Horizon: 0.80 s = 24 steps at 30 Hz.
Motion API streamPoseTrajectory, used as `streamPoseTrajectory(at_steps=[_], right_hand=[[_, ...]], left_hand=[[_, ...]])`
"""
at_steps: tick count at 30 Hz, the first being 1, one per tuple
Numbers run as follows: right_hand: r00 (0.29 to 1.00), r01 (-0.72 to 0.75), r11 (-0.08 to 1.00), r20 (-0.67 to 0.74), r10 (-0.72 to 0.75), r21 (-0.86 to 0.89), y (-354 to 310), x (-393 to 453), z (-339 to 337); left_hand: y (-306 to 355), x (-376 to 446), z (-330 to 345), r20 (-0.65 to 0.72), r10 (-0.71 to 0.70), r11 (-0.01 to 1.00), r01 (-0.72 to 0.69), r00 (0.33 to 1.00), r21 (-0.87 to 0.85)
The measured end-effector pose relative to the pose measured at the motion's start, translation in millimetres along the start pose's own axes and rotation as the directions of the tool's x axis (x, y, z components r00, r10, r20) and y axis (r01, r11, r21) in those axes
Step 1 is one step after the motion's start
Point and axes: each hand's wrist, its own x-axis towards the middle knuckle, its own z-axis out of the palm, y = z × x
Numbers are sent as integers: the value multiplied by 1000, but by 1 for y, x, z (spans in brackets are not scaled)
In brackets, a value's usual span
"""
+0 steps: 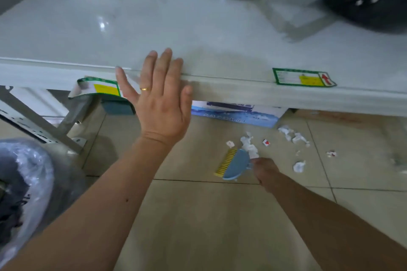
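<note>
Sweeping the torn paper together looks to be the step in hand: the right hand (263, 169) reaches low over the tiled floor (198, 215) and grips a small blue hand brush (234, 165) with yellow bristles, fingers curled round its handle (the handle itself is hidden under them). The brush sits at the floor just below the front edge of the worktop (198, 28), its blue back against a crumpled white tissue scrap (250, 146). More white scraps (298, 166) and small red-and-white bits (266, 142) lie scattered to the right, some near a blue-and-white box (235, 114) standing under the worktop. The left hand (160, 99) lies flat on the worktop's front edge, fingers straight and spread, holding nothing, apparently propping the stoop. To do this well, I judge, the bristles, now pointing away from the litter, should be turned toward it. Short, light strokes from the outermost scraps inward would gather the flimsy tissue into one heap rather than flick it under the worktop, so the far pieces on the right come first. A plastic bag (24, 182) at the left might take the heap.
</note>
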Motion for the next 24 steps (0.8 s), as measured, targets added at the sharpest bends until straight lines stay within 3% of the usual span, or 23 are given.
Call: streamPoseTrajectory(at_steps=[5,8,15,21,24], right_hand=[[999,-24,989,-23,27,146,10,6,-36],[999,-10,961,-32,20,276,1,14,-45],[998,-1,892,-56,30,453,-24,42,-44],[976,-145,853,-71,208,500,3,24,-25],[989,-73,883,-82,124,463,15,8,-22]], left_hand=[[84,11,17,-18,146,975,-147,989,-169],[118,17,26,-15,165,975,-166,986,-150],[125,9,43,-119,144,985,-154,982,-81],[122,8,48,-176,172,981,-185,969,-61],[123,8,44,-150,146,983,-161,978,-93]])
